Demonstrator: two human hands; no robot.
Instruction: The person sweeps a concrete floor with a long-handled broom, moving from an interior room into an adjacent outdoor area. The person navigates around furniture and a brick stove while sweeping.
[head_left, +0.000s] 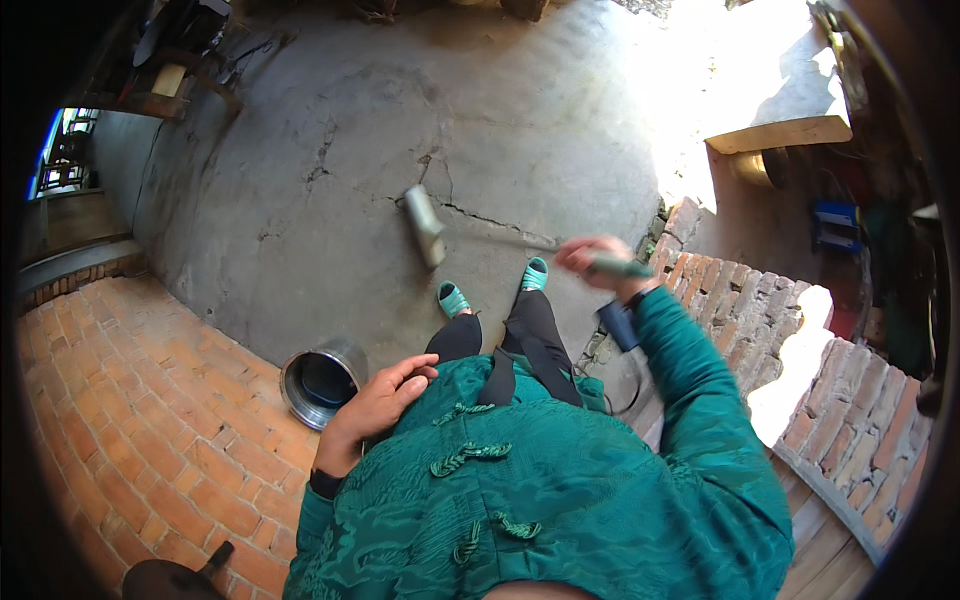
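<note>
My right hand (600, 262) is closed around the green handle of what looks like a paint roller (424, 225), blurred by motion. Its thin rod runs left to a pale, long head over the grey floor, beyond my feet in green sandals. My left hand (390, 394) is held at the left edge of my green jacket, fingers slightly bent and holding nothing. Just left of it is a round metal pot (289, 386), its inside dark. A dark blue object (617, 326), unclear in kind, shows beside my right forearm.
Cracked concrete (300, 247) spreads ahead of me, with orange brick paving (150, 420) at left. A low brick structure (757, 307) stands at right, near a sunlit slab (780, 135) and a blue object (836, 225). Something dark and rounded (169, 581) lies at bottom left.
</note>
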